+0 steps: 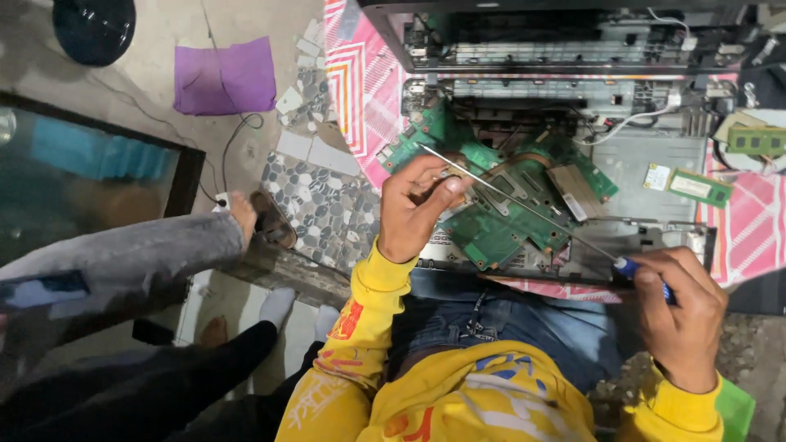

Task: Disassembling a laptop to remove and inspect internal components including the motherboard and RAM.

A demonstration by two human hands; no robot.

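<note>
Right hand (679, 307) grips long blue-handled screwdriver (524, 206) over green motherboard (499, 217).

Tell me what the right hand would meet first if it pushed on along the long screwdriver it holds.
Probably the green circuit board: the right hand aims the screwdriver up-left across it, toward the left hand. Depth is unclear.

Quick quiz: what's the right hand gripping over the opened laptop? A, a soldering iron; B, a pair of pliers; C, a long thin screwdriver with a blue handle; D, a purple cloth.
C: the right hand grips the blue handle of a long screwdriver whose shaft reaches across the green circuit board to the left hand.
</note>
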